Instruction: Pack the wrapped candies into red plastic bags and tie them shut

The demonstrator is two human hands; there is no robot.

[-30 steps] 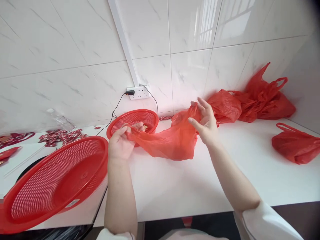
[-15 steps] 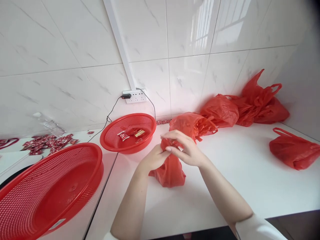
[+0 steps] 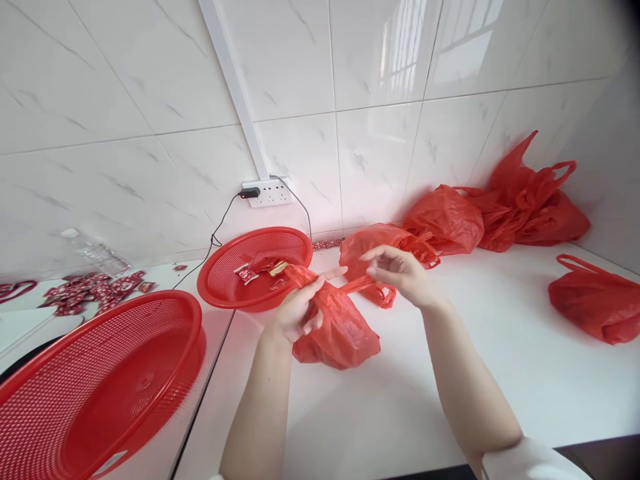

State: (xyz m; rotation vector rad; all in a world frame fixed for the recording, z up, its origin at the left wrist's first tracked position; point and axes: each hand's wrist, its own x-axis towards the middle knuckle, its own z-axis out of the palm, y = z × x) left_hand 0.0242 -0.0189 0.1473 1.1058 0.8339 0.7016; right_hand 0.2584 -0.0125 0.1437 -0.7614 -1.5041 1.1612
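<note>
A filled red plastic bag [image 3: 345, 337] rests on the white table in front of me. My left hand [image 3: 301, 308] is closed around its gathered neck, index finger stretched along the plastic. One loose end sticks out above that hand, toward the small basket. On the other side my right hand [image 3: 404, 275] has thumb and fingers close together at a handle strip of the same bag, drawn out to the right. The strip's loop hangs below these fingertips. What lies inside the bag is hidden by the red plastic.
Small packets lie in a round red basket [image 3: 255, 300]; a larger red basket [image 3: 193, 320] stands at left. Behind it are a heap of packets [image 3: 100, 290] and a clear bottle [image 3: 95, 252]. Several red bags [image 3: 445, 220] line the wall; another bag [image 3: 595, 300] sits far right.
My hands were together over the bag's top and have moved apart. The right hand went right, drawing out a handle strip, while the left kept the neck. The bag has tilted and spread.
</note>
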